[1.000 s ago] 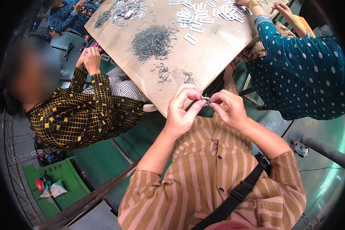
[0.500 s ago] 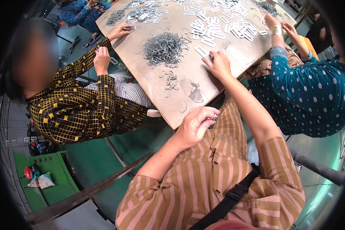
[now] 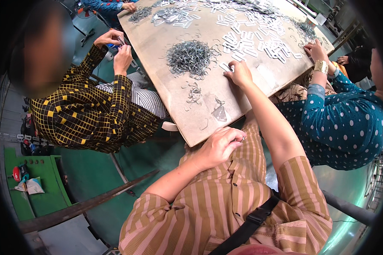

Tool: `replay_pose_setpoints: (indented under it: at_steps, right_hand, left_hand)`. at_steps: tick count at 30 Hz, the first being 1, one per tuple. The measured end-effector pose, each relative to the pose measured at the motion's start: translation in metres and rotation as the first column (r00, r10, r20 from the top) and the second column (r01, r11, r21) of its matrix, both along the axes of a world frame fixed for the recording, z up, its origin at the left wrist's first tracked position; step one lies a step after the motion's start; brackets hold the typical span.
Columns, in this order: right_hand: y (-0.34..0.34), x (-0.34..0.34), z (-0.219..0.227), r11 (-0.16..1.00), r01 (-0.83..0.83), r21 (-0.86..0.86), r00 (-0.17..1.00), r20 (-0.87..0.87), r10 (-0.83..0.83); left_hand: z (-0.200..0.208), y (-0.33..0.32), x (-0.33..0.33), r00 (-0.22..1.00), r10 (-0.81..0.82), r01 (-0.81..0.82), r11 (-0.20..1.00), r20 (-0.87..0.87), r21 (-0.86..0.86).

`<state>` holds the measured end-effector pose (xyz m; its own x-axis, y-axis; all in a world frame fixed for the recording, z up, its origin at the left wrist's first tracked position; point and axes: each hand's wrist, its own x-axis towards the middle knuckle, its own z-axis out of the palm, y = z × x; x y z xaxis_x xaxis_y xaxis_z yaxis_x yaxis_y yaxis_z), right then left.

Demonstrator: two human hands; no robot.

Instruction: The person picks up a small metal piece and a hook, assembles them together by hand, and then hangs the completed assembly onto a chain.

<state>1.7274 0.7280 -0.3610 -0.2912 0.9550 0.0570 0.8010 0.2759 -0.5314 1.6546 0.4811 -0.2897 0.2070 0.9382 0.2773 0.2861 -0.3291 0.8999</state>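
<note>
My left hand is closed just off the table's near corner. A small shiny metal piece peeks out at its fingertips; its kind is too small to make out. My right hand reaches over the table, thumb and forefinger closed on the end of a pale flat rectangular ring. Left of that hand lies a dense heap of curved metal hooks. A few loose hooks are scattered nearer me, beside a small clear plastic bag.
Many pale rectangular rings spread over the table beyond my right hand. At the left, a person in a black-and-yellow checked top works with both hands. A person in a dotted teal top sits at the right, hand on the table.
My right hand has drawn closed on the ring's end. My left hand stays closed near the corner. The left person's hands have come together; the right person's hand has lowered to the table.
</note>
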Motion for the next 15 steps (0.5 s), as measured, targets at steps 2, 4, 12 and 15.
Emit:
replay_pose_setpoints:
  at_steps: [2,4,12,15]
  right_hand:
    - [0.002,-0.004,0.001,0.999,0.021,-0.034,1.0,-0.004,-0.021]
    - [0.016,0.002,-0.018,0.998,0.037,0.046,0.999,0.005,-0.038]
    - [0.025,0.013,-0.013,0.971,-0.076,-0.229,0.997,-0.024,0.072]
    - [0.015,0.012,-0.015,0.988,-0.018,-0.151,0.999,-0.038,0.012]
  left_hand:
    - [0.003,0.0,0.002,1.0,0.003,-0.003,1.0,-0.019,0.0]
    - [0.008,0.001,0.004,1.0,-0.018,0.017,1.0,-0.004,-0.01]
    - [-0.004,-0.001,0.001,1.0,0.026,-0.026,1.0,0.007,0.01]
    - [-0.007,-0.003,0.003,1.0,0.027,-0.028,0.999,0.009,0.022]
